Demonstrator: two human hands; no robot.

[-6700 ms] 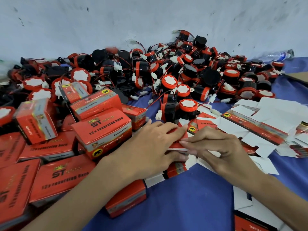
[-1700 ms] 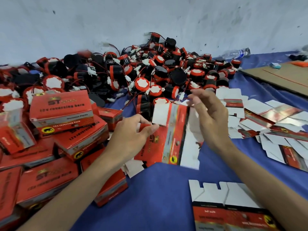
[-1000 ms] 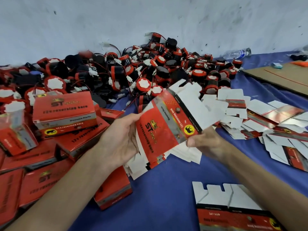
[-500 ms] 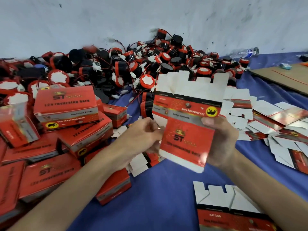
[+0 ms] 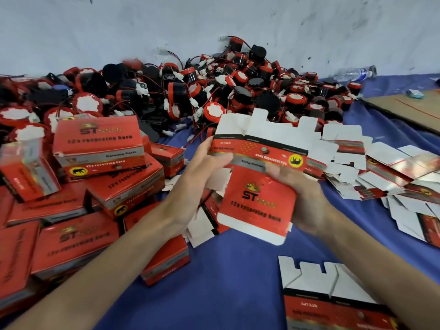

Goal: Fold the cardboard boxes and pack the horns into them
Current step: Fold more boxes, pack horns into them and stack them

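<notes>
1. An unfolded red box blank (image 5: pixel 257 186) is held above the blue cloth (image 5: pixel 226 282), white flaps pointing toward the wall.
2. The blank's left edge is gripped by the left hand (image 5: pixel 202 172), thumb curled over the printed face.
3. Its right side is gripped by the right hand (image 5: pixel 302 196), fingers wrapped behind the card.
4. Horns (image 5: pixel 214 91) are heaped against the wall, behind the blank.
5. Folded boxes (image 5: pixel 95 163) are stacked to the left.
6. More flat blanks (image 5: pixel 381 177) are scattered to the right; another one (image 5: pixel 333 303) lies nearest the camera.
</notes>
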